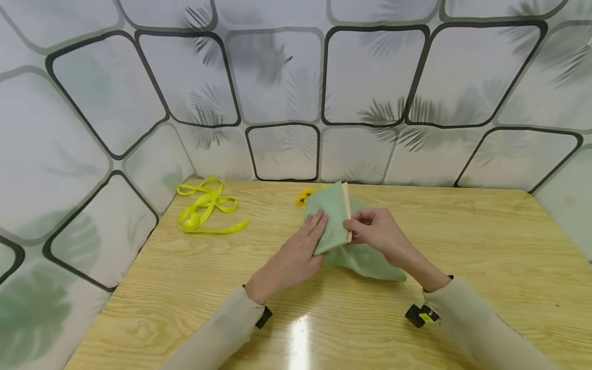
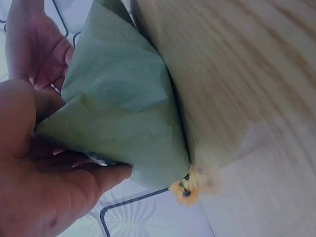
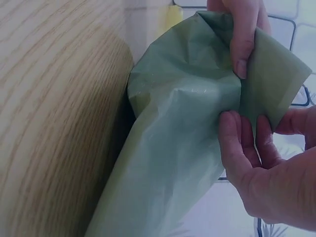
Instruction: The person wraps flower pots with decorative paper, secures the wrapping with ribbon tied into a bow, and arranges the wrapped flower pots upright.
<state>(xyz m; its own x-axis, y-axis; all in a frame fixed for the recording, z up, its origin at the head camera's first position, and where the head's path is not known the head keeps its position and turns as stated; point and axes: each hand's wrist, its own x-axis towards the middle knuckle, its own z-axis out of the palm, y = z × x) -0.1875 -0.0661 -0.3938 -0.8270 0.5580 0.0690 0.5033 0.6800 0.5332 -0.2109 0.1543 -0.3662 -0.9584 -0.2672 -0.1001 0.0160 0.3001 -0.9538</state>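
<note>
Centre of the frame, and here is the green wrapping paper (image 1: 329, 216), folded over on the light wood-grain table (image 1: 485, 246). The left hand (image 1: 296, 253) has its fingers laid along the fold, thumb on the other side — a flap gripped between them. The right hand (image 1: 380, 234) pinches the paper's edge by a pale strip (image 1: 347, 205). Yellow-orange flowers (image 1: 303, 197) peek out just left of the paper's top! Upper left of the tabletop, a loose tangle of yellow ribbon (image 1: 212, 202). Behind — a pale backdrop (image 1: 287, 72), dark rounded squares and leaf shadows across it; light glares at bottom centre.
</note>
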